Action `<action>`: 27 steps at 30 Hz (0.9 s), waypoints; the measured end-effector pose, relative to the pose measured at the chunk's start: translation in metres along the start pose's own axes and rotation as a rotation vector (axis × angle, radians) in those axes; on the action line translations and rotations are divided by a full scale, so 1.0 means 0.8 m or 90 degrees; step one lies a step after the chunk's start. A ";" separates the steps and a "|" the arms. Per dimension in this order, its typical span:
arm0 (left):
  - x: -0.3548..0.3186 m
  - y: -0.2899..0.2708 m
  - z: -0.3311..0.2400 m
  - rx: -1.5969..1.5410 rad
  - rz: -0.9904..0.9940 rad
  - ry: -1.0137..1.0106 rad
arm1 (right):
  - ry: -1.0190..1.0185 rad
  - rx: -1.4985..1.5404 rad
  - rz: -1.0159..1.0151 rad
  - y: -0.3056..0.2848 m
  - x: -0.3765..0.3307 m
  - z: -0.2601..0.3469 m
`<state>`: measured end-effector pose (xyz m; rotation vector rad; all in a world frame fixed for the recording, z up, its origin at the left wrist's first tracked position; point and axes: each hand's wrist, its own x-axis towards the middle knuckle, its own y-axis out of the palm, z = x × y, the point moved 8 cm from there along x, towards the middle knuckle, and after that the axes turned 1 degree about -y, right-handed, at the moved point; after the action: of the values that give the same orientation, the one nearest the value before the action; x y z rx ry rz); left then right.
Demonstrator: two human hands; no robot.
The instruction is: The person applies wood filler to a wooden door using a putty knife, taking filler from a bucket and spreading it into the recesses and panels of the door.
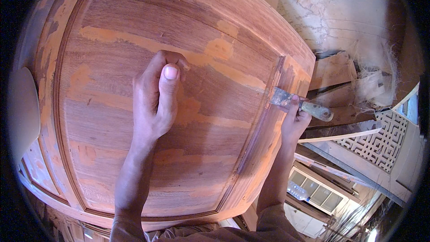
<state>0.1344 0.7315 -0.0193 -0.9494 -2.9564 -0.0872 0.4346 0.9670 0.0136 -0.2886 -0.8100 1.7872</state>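
Offcuts (340, 74) and a lattice panel (387, 136) lie right of the door panel (112, 121) — left hand (154, 101) rests fisted on it; right hand (293, 123) fingers grip a putty knife (298, 103) at its edge.

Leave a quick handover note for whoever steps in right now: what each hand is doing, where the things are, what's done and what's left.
Left hand: closed into a loose fist, resting on the middle of the wooden door panel, holding nothing visible.
Right hand: gripping the putty knife, blade at the panel's right moulding edge.
Done: orange filler is smeared in streaks and patches across the panel and frame.
Left: stretches of wood between the patches remain bare; filler looks unsmoothed.
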 end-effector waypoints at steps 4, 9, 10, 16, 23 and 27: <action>0.000 0.000 0.001 -0.011 -0.002 0.014 | 0.005 -0.012 0.009 -0.007 -0.028 0.002; -0.003 0.003 0.004 0.015 0.010 -0.032 | 0.004 -0.029 -0.066 -0.041 -0.035 0.025; -0.003 0.004 0.006 0.008 -0.010 -0.013 | 0.028 0.008 -0.072 -0.046 -0.028 0.018; -0.003 0.010 0.005 0.026 0.002 -0.016 | 0.125 0.156 -0.036 -0.022 -0.009 -0.005; -0.005 0.017 0.006 0.086 0.023 -0.020 | 0.092 0.031 0.033 -0.012 -0.012 -0.010; -0.004 0.009 0.005 0.086 0.003 -0.014 | 0.084 0.131 -0.007 -0.001 -0.006 0.005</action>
<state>0.1410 0.7360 -0.0232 -0.9448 -2.9355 0.1211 0.4348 0.9612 0.0164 -0.2628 -0.5279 1.8042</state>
